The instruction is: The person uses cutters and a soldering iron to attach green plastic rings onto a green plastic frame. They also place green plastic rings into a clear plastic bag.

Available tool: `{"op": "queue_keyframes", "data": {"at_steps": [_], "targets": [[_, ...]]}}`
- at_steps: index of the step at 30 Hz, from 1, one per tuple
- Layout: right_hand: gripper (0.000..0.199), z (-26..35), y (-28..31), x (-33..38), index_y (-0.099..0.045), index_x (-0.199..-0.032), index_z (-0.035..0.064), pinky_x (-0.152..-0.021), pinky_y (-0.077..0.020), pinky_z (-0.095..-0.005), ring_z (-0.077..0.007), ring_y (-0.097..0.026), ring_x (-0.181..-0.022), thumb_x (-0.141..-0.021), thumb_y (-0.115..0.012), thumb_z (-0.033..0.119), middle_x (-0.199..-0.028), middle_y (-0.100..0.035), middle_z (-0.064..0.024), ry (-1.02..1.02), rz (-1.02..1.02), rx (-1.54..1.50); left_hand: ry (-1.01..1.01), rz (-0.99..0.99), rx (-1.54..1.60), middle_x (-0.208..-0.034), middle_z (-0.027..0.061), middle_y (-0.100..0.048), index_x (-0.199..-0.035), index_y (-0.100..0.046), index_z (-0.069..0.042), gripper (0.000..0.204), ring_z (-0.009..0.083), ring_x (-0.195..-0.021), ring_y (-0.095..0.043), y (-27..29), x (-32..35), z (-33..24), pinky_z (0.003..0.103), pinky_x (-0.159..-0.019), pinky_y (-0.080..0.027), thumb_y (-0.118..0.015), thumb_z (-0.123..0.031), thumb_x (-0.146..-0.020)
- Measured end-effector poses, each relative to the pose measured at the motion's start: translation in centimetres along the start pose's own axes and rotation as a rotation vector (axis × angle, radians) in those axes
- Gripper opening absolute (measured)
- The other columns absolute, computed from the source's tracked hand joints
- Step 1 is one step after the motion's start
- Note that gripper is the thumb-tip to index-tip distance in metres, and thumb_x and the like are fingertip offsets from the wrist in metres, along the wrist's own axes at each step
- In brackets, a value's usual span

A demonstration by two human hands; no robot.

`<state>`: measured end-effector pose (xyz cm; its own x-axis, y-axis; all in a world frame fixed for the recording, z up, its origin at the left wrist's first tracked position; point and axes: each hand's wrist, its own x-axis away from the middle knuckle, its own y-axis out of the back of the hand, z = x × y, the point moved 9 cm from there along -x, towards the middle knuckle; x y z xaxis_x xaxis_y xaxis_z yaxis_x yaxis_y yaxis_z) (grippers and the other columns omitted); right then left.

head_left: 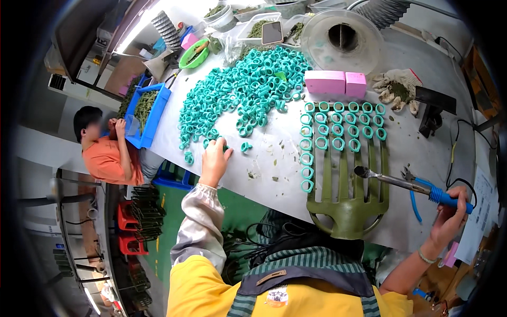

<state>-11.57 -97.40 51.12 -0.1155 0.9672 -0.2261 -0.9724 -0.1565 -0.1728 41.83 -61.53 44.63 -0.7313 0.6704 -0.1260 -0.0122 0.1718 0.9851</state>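
My left hand point(214, 162) is at the near edge of a heap of turquoise rings point(248, 79). Its fingertips touch rings there, with the thumb held apart. My right hand point(450, 223) grips a soldering iron point(404, 183) by its blue handle, its broad metal tip pointing left over an olive-green rack point(346, 208) with long parallel prongs. More turquoise rings point(338, 143) stand in rows along the rack's far part and left side. One loose ring point(245, 147) lies right of my left hand.
Pink blocks point(325, 82) stand behind the rack, beside a clear dome with a duct opening point(343, 37). A glove point(397, 90), a black stand point(434, 108) and blue-handled pliers point(414, 178) lie right. Far left, a person in orange point(111, 158) works at a blue tray point(149, 116).
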Motion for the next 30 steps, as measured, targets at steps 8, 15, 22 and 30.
{"op": "queue_keyframes", "data": {"at_steps": [8,15,22,30], "targets": [[0.028,1.0,0.2,0.3,-0.055,-0.077,0.0062,-0.050,-0.0381,-0.0208,-0.0076,-0.046,-0.055,-0.096,-0.055,0.026,-0.072,-0.050,-0.0026,0.003,-0.019,0.002,0.119,0.074,0.571,-0.104,0.0152,-0.066,-0.117,-0.067,-0.007,0.027,0.0268,-0.086,-0.066,-1.3,-0.7,2.8,0.035,-0.075,-0.053,-0.062,-0.009,-0.091],[0.021,-0.3,1.7,0.1,-0.060,-0.084,0.0010,-0.049,-0.0450,-0.0231,-0.0120,-0.052,-0.054,-0.094,-0.058,0.019,-0.077,-0.059,-0.0064,-0.011,-0.085,-0.078,0.143,0.268,0.986,-0.111,0.0071,-0.067,-0.120,-0.066,-0.002,0.031,0.0097,-0.090,-0.064,2.3,-1.8,-6.9,0.023,-0.083,-0.051,-0.069,-0.006,-0.090],[0.021,0.8,1.9,-0.1,-0.062,-0.085,0.0007,-0.050,-0.0484,-0.0232,-0.0134,-0.057,-0.052,-0.095,-0.060,0.019,-0.075,-0.062,-0.0078,0.035,-0.108,-0.051,-0.599,0.356,0.953,-0.114,0.0067,-0.060,-0.118,-0.065,-0.004,0.030,0.0181,-0.095,-0.063,4.0,0.5,-31.2,0.027,-0.077,-0.054,-0.065,0.003,-0.089],[0.025,-0.6,0.3,-0.6,-0.062,-0.082,-0.0010,-0.052,-0.0498,-0.0235,-0.0133,-0.060,-0.058,-0.097,-0.058,0.018,-0.080,-0.062,-0.0057,0.014,-0.086,-0.065,-0.921,0.077,0.546,-0.108,0.0047,-0.068,-0.110,-0.070,-0.006,0.033,0.0269,-0.104,-0.055,0.9,0.1,-37.8,0.041,-0.095,-0.043,-0.073,-0.006,-0.078]]}}
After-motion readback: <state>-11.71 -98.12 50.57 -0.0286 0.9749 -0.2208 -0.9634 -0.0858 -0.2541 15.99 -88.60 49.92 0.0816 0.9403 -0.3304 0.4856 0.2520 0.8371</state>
